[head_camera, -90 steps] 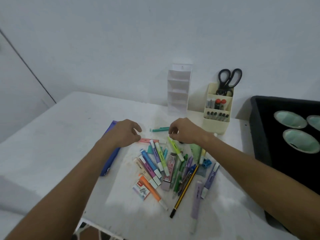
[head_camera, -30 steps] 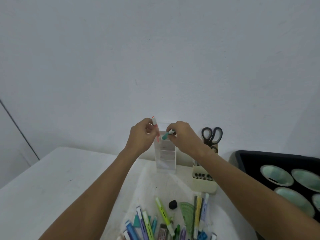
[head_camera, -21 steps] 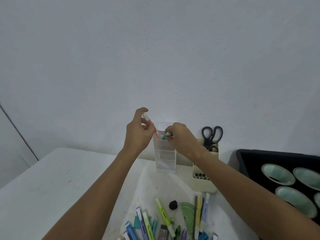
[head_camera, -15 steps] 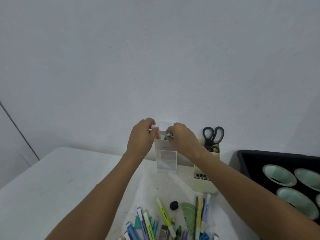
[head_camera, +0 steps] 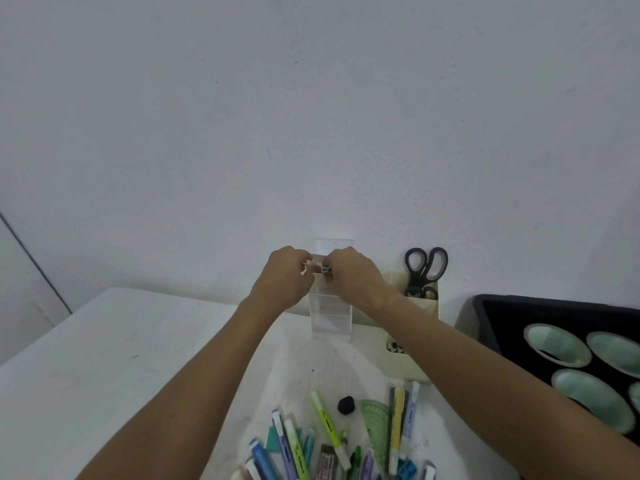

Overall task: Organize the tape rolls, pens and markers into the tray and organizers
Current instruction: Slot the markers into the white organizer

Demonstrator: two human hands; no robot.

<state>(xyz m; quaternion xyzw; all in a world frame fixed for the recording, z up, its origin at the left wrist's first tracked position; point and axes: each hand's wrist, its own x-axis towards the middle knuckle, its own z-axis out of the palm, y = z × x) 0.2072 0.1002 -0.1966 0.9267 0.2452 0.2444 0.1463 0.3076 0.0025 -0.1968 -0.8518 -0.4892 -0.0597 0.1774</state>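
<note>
Loading the clear tiered organizer (head_camera: 331,308) by the wall right now, left hand (head_camera: 284,277) pinching a pink marker (head_camera: 306,266) and right hand (head_camera: 350,274) pinching a teal one (head_camera: 325,269) at its top slot, so next we probably just seat both and grab more from the pile on the table (head_camera: 114,355).

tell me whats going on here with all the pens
A person is sorting stationery on a white table. Both hands are up at the top of the clear tiered organizer by the wall: the left hand pinches a pink marker and the right hand a teal one, apparently slotting them in. A pile of pens and markers lies unsorted in front. The scissors stand in the cream holder, and tape rolls sit in the black tray.
</note>
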